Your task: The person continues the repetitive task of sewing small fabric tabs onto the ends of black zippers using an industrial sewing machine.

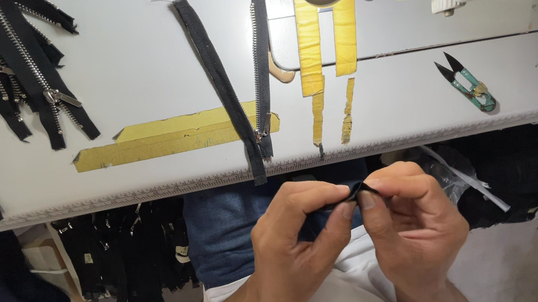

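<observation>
- Fingers (345,211) of both hands are pinched shut on a small folded piece of black fabric (353,193), held below the table's front edge, over the lap.
- The left hand (298,234) is closed on the piece with thumb and forefinger, while the right hand (409,213) is clamped on its other end; the fold seems to be kept tight between them so that it cannot spring open.
- An open black zipper (242,87) is laid on the white table (140,64) with its lower ends hanging over the edge, within easy reach.
- Strips of yellow tape (168,138) are stuck flat to the table, likely as placement guides.
- More black zippers (21,70) are piled at the far left.
- Green thread snips (468,83) are left at the right, well apart from the hands.
</observation>
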